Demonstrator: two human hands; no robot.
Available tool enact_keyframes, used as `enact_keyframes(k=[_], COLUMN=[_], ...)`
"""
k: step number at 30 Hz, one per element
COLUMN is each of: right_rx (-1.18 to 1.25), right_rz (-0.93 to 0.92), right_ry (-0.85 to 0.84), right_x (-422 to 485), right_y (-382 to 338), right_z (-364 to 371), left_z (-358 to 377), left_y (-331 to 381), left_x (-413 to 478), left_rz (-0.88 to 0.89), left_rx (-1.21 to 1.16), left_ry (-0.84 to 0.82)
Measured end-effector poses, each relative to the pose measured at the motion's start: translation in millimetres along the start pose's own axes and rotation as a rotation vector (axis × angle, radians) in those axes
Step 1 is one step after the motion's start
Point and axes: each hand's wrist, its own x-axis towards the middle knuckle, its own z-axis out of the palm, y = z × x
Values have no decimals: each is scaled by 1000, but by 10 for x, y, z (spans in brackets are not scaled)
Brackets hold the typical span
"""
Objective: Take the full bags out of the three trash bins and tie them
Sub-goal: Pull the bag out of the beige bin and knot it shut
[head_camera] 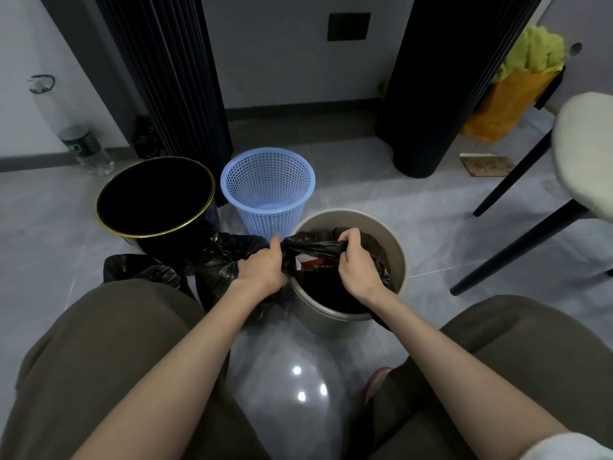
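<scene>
Now the left hand point(263, 265) and right hand point(356, 260) each hold a closed grip on the rim of the bag point(311, 246), which sits in the grey bin point(399, 260), centre right. An uneven pull may tear the plastic and spill trash point(306, 262).

bag point(318, 249) in my fingers point(348, 235): thin black plastic film, crinkled, glossy | grey bin point(318, 317): smooth, matt, looks plastic | blue basket point(268, 180): plastic mesh, slight sheen | black bin point(146, 243): dark wall, shiny gold metallic-looking rim | floor point(288, 376): polished grey tile, mirror-glossy | my trousers point(99, 343): matt olive cloth
</scene>
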Motion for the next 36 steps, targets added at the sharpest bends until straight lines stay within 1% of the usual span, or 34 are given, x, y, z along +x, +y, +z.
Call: enact_keyframes(k=[3, 7, 10, 12, 13, 16, 18, 21, 24, 26, 29, 30, 32, 33, 34, 36], right_rx=[-78, -245, -283, -345, -386, -453, -472, -465, -449, -434, -373, -380, -404, -401, -390, -366], right_rz=[-50, -149, -148, -142, -153, -195, -227, -247, -209, -195, -158, -152, -136, -123, -110, -91], right_ry=[-92, -320, -419, -454, -439, -295, -241, -216, -226, -233, -249, -260, -273, -266, -257, -243], right_x=[29, 24, 59, 106, 127, 179, 200, 220, 225, 226, 211, 209, 205, 201, 198, 190], right_y=[5, -42, -41, -11, 12, 51, 67, 68, 65, 71, 63, 60, 55, 58, 56, 41], right_z=[14, 4, 23, 67, 103, 212, 281, 359, 411, 445, 453, 456, 457, 461, 465, 472], left_z=[-44, -140, -165, -168, -168, -165, -148, -130, -137, -151, -175, -188, -213, -219, -216, -146], left_y=[-46, -66, -112, -126, -123, -112, -141, -188, -178, -176, -160, -153, -175, -196, -220, -241], left_x=[33, 36, 41, 34, 30, 13, 30, 45, 17, 12, -3, -8, -6, -4, -11, -50], left_rz=[4, 15, 29, 81, 128, 280, 340, 382, 393, 367, 271, 214, 43, -61, -153, -275], left_rx=[-104, -293, -313, -308, -306, -294, -308, -357, -483, -568, -714, -769, -871, -891, -870, -744], left_ry=[-3, -77, -94, -102, -107, -128, -131, -95, -17, 45, 122, 161, 216, 200, 143, -82])
